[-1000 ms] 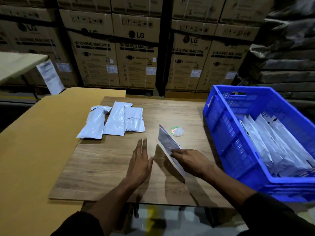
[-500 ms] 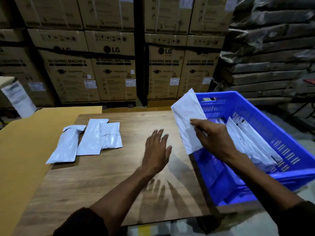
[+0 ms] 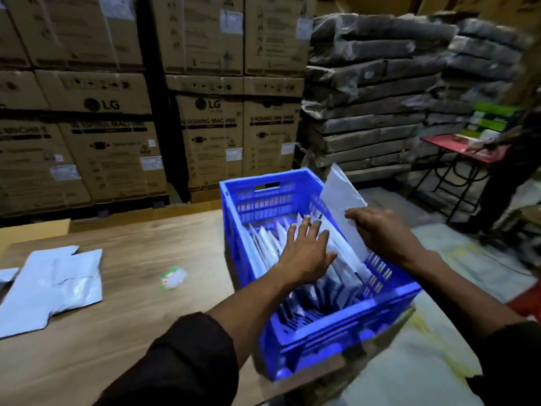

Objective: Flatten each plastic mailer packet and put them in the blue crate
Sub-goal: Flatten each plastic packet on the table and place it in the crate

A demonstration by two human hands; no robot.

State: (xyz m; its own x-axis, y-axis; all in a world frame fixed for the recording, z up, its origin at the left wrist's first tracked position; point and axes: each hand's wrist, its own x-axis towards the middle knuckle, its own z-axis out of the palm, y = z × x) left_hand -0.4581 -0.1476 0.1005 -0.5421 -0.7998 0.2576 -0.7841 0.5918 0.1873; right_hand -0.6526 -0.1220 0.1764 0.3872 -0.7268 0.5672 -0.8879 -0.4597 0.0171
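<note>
Holding a flat white mailer (image 3: 341, 193) in a pinching grip, the right hand (image 3: 380, 232) is now tipping it over the right side of the blue crate (image 3: 263, 197). Half a second ago that mailer was only at the crate's near edge; a second ago it was down on the table (image 3: 131, 288). So this one is pressed flat already and is going in.

The left hand (image 3: 304, 253) is doing something new too. It was waiting over the table before, and now it is reaching into the crate with straight fingers, pushing the standing mailers (image 3: 269, 247) to the left. It is gripping nothing. That is probably making a gap for the new one to slide down on the right.

More mailers (image 3: 55, 285) are lying on the table at the left, still puffy and waiting. A little crumpled wrapper (image 3: 173, 278) is sitting between them and the crate. So the job is partly done, with a few left.
</note>
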